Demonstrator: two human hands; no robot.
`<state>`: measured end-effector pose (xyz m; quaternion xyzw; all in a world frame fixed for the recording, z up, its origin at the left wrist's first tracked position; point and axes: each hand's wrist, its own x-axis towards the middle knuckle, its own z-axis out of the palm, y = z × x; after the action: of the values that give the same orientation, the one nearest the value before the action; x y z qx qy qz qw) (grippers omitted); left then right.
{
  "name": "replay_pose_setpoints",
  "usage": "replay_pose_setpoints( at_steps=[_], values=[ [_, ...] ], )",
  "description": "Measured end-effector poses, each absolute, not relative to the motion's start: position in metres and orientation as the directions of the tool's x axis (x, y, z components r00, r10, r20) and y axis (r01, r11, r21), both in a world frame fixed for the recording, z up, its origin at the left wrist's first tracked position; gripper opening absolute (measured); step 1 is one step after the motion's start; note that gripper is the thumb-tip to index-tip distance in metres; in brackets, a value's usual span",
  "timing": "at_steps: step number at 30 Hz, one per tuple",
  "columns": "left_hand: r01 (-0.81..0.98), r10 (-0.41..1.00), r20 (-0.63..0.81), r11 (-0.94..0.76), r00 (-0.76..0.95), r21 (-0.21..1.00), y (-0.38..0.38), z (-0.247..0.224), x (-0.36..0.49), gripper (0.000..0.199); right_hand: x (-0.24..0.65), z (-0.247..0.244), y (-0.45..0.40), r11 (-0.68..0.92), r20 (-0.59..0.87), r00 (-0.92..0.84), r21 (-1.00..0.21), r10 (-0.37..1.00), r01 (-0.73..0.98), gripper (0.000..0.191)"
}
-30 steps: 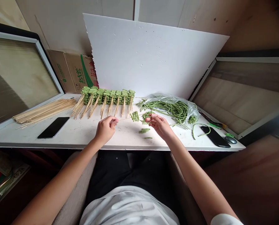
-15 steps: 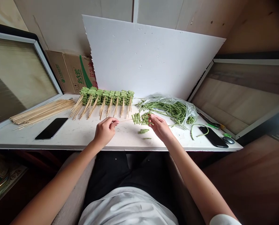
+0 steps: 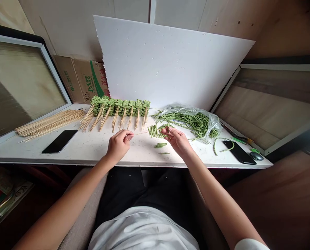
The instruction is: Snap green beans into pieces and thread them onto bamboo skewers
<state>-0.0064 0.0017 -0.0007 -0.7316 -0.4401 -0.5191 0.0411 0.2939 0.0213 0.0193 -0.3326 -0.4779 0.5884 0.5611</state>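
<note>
My left hand point(image 3: 120, 141) is closed in a pinch on the blunt end of a thin bamboo skewer point(image 3: 140, 133), held nearly level above the table. Several short pieces of green bean point(image 3: 152, 131) sit side by side across the skewer. At its other end, my right hand point(image 3: 178, 140) pinches a bean piece point(image 3: 166, 130) with thumb and fingertips; the skewer's tip is hidden there. Behind those fingers more cut pieces show, partly covered. Loose cut pieces point(image 3: 160, 145) lie on the table below, with a single one nearer the front edge.
Finished bean skewers point(image 3: 122, 106) are stacked at the back, sticks forward. Bare skewers point(image 3: 49, 123) and a phone point(image 3: 60, 141) lie left. On the right are long beans in a plastic bag point(image 3: 194, 121), another phone point(image 3: 239, 152) and a mouse point(image 3: 257, 156). A white board point(image 3: 170, 62) stands behind.
My right hand's fingers have shifted slightly left toward the beads of bean on the skewer. My left hand keeps its grip. The whole view has moved a little.
</note>
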Motion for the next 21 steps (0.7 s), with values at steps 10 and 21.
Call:
replay_pose_setpoints(
  at_steps=[10, 21],
  values=[
    [0.712, 0.566, 0.821, -0.605, 0.071, 0.356, 0.0, -0.001, -0.004, 0.019, 0.285, 0.015, 0.02, 0.233, 0.23, 0.044, -0.933, 0.972, -0.275, 0.029],
    [0.727, 0.503, 0.86, -0.624, 0.093, 0.286, -0.005, 0.001, -0.001, 0.021, 0.278, 0.017, 0.016, 0.301, 0.287, 0.094, -0.928, 0.953, -0.218, 0.031]
  ],
)
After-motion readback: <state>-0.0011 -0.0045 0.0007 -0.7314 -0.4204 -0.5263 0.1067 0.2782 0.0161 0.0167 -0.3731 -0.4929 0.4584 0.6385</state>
